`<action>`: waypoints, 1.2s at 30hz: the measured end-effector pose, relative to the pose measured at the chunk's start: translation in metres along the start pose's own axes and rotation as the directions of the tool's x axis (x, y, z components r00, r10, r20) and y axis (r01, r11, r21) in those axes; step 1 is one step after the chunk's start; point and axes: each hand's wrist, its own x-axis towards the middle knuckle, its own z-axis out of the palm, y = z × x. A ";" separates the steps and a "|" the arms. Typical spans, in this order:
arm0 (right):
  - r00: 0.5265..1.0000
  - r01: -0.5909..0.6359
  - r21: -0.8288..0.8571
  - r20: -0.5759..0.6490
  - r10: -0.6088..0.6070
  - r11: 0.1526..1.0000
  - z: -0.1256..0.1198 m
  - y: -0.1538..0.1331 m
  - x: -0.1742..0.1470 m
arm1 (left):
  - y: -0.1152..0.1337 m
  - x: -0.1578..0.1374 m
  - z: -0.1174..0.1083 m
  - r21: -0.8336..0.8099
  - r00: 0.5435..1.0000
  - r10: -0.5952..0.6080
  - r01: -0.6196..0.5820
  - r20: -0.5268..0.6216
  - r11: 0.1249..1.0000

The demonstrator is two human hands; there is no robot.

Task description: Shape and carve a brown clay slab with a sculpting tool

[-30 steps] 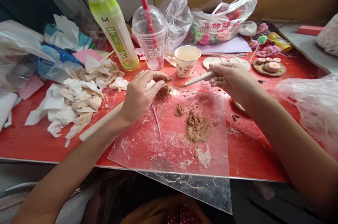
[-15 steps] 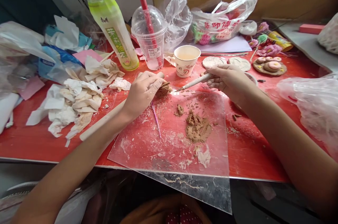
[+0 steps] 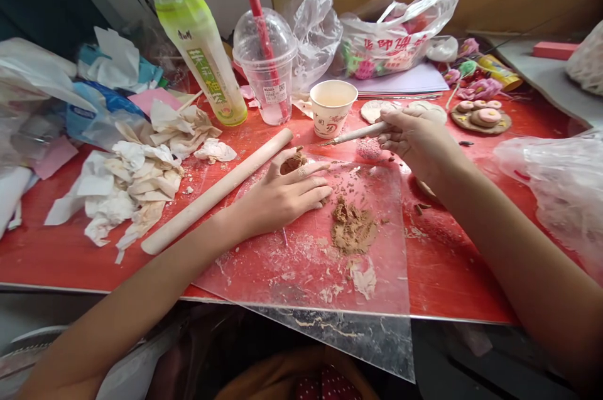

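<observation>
My left hand [image 3: 294,189] lies low over the clear plastic sheet [image 3: 301,268], fingers stretched out and spread. Between its thumb and forefinger shows a brown clay lump [image 3: 293,163] on the sheet; I cannot tell whether the thumb touches it. My right hand [image 3: 407,133] pinches a pale-handled clay tool [image 3: 360,132], its thin tip pointing left, in front of the paper cup [image 3: 332,110]. A flattened mound of brown clay [image 3: 353,227] sits to the right of my left hand, with crumbs around it. Under the left hand, a thin pink stick is mostly hidden.
A wooden rolling pin [image 3: 217,193] lies left of the sheet. Crumpled tissues [image 3: 132,186], a drink bottle [image 3: 202,54] and a plastic cup with a red straw [image 3: 266,73] stand behind it. Plastic bags [image 3: 396,42] and a decorated clay disc [image 3: 480,120] are at the back right.
My left hand has let go of the brown clay lump and moved down and right, its fingers spreading. The tool in my right hand has risen slightly, away from the clay.
</observation>
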 end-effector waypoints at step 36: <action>0.998 -0.052 0.018 -0.022 0.053 0.998 0.003 -0.002 0.000 | 0.033 0.018 -0.001 -0.301 0.997 -0.012 0.033 0.071 0.953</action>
